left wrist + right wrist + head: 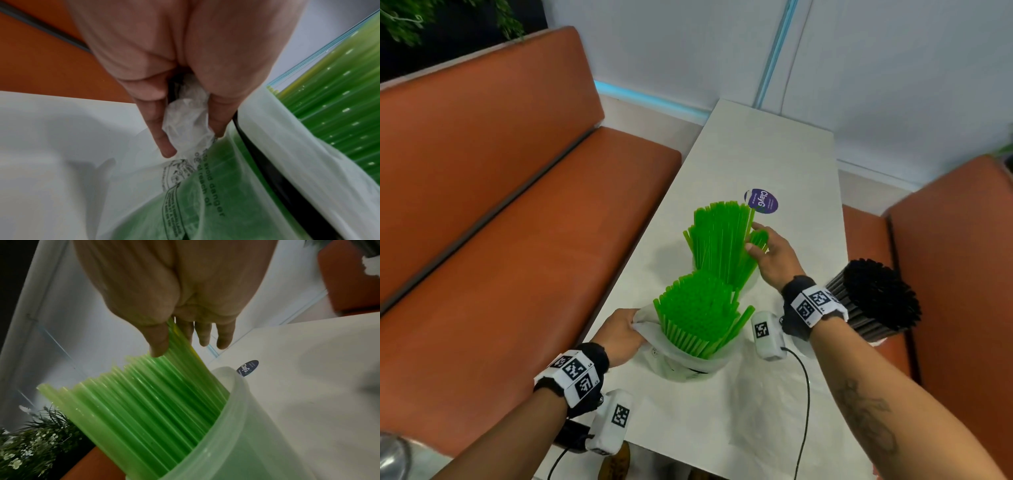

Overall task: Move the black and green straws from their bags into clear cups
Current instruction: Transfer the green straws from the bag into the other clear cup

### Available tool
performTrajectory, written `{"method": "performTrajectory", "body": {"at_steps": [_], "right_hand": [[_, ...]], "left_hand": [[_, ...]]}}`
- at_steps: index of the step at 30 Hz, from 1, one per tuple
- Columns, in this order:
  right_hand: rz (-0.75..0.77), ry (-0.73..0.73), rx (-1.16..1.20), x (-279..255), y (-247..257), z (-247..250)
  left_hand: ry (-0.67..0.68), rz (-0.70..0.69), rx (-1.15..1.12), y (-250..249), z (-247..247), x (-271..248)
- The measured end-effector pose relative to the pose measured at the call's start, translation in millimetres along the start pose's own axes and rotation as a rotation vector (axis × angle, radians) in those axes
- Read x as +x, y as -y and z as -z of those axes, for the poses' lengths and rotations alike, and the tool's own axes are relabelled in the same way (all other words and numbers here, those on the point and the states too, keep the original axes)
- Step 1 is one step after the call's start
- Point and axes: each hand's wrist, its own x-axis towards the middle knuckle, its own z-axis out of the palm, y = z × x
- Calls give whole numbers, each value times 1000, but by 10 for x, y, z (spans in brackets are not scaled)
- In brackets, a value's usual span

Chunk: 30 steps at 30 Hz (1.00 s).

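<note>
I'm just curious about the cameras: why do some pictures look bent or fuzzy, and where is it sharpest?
Head view: sharpest, though wide-angle bends the white rectangular table edges. Left wrist view: the left hand is soft and close; the printed translucent plastic bag is fairly readable. Right wrist view: dim, the right hand blurred, green plastic straws in the clear plastic cup glint.

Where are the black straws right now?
In the head view, the black straws stand bundled at the table's right edge, just behind the right hand's wrist.
</note>
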Motion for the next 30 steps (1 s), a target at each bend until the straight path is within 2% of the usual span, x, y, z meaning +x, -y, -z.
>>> {"method": "performTrajectory", "body": {"at_steps": [4,7,10,12,14,17,19,21,24,30], "right_hand": [[125,25,72,-103,121,168],[166,-74,132,-295,194,353],[137,-172,242,-580,180,455],[99,-102,364,-791,127,421],[69,41,424,-964,64,328],[57,217,371,-1121,27,133],[56,246,275,-1159,28,-33],[52,196,192,-1162,40,-193],[67,90,198,-1159,75,-338],[160,-11,206,-1197,136,-330]], "left_hand": [[14,-11,-7,-14,9,3],[12,-2,-18,-13,11,1],[16,-7,-5,6,19,18],[7,-5,1,17,27,26],[8,-2,-5,16,26,28],[14,3,-1,9,20,32],[0,7,-1,10,19,43],[-10,9,0,5,20,47],[-2,2,9,5,22,27],[-7,15,8,46,21,46]]}}
